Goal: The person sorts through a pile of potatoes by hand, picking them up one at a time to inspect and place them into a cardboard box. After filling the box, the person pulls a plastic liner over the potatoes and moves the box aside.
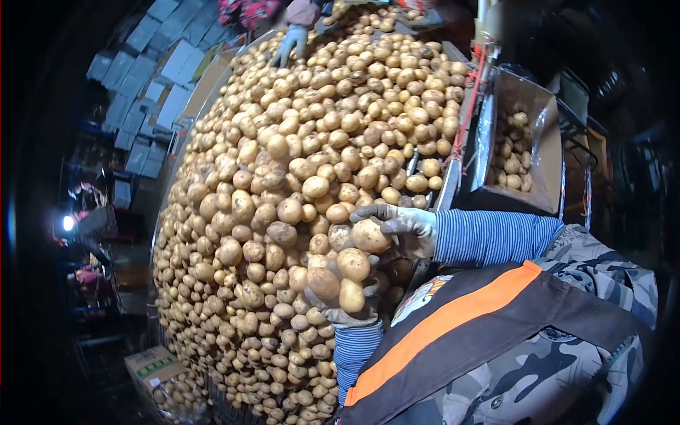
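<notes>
A wide heap of potatoes spreads in front of me. My right hand, in a dirty grey glove, grips a large potato over the near edge of the heap. Close below it in the view, my left hand, gloved too, is cupped under a few potatoes. Its fingers curl around their far side, and part of the palm is hidden beneath them. Striped sleeves cover both of my forearms.
A plastic-lined carton partly filled with potatoes stands by my right side. Another carton is at the lower left. Stacked boxes stand beyond the heap. A co-worker's gloved hand rests on the potatoes at the top.
</notes>
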`<state>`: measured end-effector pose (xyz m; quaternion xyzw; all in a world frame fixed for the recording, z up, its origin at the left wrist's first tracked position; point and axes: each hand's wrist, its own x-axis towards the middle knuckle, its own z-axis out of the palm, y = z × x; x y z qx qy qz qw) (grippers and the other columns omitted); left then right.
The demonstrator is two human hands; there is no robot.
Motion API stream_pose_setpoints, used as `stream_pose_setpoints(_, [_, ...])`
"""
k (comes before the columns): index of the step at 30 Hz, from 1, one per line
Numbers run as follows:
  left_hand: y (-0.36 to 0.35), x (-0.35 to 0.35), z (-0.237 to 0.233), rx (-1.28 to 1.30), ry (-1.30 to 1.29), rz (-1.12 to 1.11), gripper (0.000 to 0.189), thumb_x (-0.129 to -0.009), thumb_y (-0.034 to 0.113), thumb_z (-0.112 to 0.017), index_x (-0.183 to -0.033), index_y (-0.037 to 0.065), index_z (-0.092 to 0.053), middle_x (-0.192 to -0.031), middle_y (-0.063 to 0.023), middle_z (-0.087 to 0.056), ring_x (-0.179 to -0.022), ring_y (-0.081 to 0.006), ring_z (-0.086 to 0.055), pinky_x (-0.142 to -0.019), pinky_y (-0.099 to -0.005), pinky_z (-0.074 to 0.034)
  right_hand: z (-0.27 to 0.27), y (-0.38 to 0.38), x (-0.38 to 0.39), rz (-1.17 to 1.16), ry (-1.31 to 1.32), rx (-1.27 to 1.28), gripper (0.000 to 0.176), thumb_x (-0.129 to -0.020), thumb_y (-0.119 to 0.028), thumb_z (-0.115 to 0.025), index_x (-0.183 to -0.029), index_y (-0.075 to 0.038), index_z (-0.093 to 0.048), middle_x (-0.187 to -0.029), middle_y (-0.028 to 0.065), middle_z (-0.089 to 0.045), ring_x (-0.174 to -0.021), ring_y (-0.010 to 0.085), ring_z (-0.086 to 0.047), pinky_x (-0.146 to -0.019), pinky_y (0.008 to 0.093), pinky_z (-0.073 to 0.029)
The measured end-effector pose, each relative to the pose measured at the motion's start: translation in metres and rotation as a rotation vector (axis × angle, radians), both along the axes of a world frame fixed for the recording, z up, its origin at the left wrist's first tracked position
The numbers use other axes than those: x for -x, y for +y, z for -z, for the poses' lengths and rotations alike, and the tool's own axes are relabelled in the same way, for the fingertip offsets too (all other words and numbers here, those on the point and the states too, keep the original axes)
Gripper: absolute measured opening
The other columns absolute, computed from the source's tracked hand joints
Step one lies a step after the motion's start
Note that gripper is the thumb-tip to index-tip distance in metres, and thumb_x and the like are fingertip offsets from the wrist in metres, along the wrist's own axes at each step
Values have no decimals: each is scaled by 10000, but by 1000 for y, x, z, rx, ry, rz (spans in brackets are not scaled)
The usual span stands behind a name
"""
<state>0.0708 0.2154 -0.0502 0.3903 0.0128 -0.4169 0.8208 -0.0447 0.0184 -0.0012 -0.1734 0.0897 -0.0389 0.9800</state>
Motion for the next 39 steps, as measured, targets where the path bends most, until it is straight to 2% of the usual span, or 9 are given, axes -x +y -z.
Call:
stream_pose_setpoints(4, [-10,13,-3,-1,-6,74,500,-850,453,-566,-1257,172,-491,-1277,-139,-520,-1138,-271,-518,-950,-408,-432,8,0,17,102,48,-109,484,-813,-105,-686,-1265,-86,-514,-1204,116,-572,-1122,250,-578,-940,436,-509])
stream_pose_setpoints(8, [-20,29,-3,-21,-3,161,495,-852,461,-561,-1251,174,-496,-1274,-137,-522,-1145,-271,-514,-958,-409,-427,4,-3,34,193,231,33,410,-812,-74,-653,-1206,-43,-545,-1098,109,-625,-1054,243,-621,-920,412,-524])
stream_pose_setpoints(13, [-43,49,-1,-47,6,298,489,-855,470,-554,-1243,176,-502,-1271,-136,-525,-1154,-270,-510,-967,-410,-420,27,-8,54,483,253,258,285,-729,-35,-615,-1010,1,-644,-1035,110,-654,-980,183,-615,-906,296,-474])
stream_pose_setpoints(16, [-58,62,0,-65,2,381,486,-857,475,-550,-1238,177,-506,-1270,-135,-527,-1159,-270,-507,-973,-410,-416,25,-14,79,589,317,312,278,-786,-54,-583,-1047,26,-638,-1034,129,-657,-970,197,-620,-908,317,-484])
stream_pose_setpoints(22, [-83,86,2,-94,-2,527,480,-861,486,-542,-1229,179,-513,-1266,-133,-530,-1170,-269,-502,-984,-411,-409,19,-30,135,654,176,8,266,-864,-180,-614,-1049,9,-640,-1003,114,-661,-877,218,-657,-816,362,-545])
stream_pose_setpoints(24, [-90,95,2,-102,-4,562,478,-862,490,-539,-1225,180,-515,-1265,-132,-532,-1173,-269,-500,-987,-412,-406,34,-47,147,491,285,-332,374,-872,-326,-635,-1142,-70,-601,-1067,131,-643,-856,310,-669,-731,420,-571])
stream_pose_setpoints(28, [-109,115,2,-105,-1,631,475,-864,497,-533,-1219,181,-520,-1262,-131,-534,-1181,-269,-497,-995,-412,-401,45,-46,207,524,164,-416,513,-920,-508,-486,-1324,-193,-463,-1228,131,-590,-988,425,-628,-667,546,-571])
stream_pose_setpoints(37, [-158,177,6,-135,-35,837,470,-869,513,-521,-1205,184,-531,-1257,-127,-540,-1196,-268,-489,-1012,-414,-390,49,-46,318,541,-78,-467,449,-871,-498,-582,-1169,-163,-598,-1149,176,-618,-894,414,-659,-566,489,-594])
stream_pose_setpoints(39, [-174,195,7,-142,-70,893,469,-871,517,-518,-1202,185,-533,-1256,-127,-541,-1200,-267,-487,-1015,-414,-387,63,-36,350,646,-150,-468,401,-895,-404,-588,-1140,-86,-593,-1248,180,-560,-1033,473,-588,-696,560,-557])
